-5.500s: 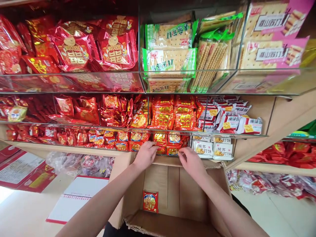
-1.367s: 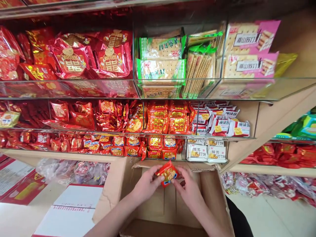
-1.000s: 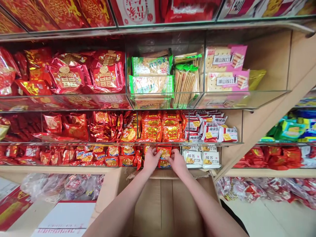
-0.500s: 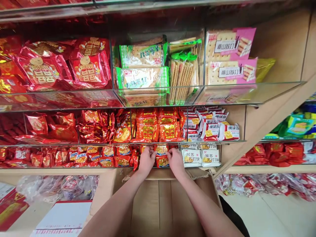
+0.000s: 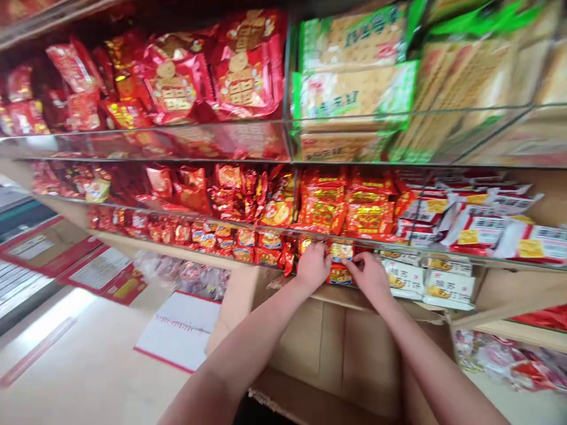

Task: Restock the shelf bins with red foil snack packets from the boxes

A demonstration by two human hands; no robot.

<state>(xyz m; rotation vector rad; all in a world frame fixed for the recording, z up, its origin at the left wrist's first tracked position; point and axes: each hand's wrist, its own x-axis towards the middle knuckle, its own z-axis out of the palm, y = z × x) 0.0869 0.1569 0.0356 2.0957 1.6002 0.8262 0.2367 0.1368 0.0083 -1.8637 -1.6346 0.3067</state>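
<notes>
Both my hands reach into the lowest clear shelf bin, over an open cardboard box (image 5: 336, 348). My left hand (image 5: 312, 267) has its fingers curled against the small red and gold snack packets (image 5: 340, 264) stacked there. My right hand (image 5: 371, 277) pinches the right edge of the same stack with thumb and fingers. The packets stand in a column two high between the hands. What lies behind my left hand's fingers is hidden.
Clear shelf bins above hold red snack bags (image 5: 239, 77), green cracker packs (image 5: 354, 88) and white packets (image 5: 478, 227). White biscuit packs (image 5: 425, 280) sit right of the hands. A white and red sheet (image 5: 181, 330) and red boxes (image 5: 101, 274) lie on the floor at left.
My hands took a red packet from the box up to the lowest bin and stay at that stack. The view has swung left and tilted, with blur.
</notes>
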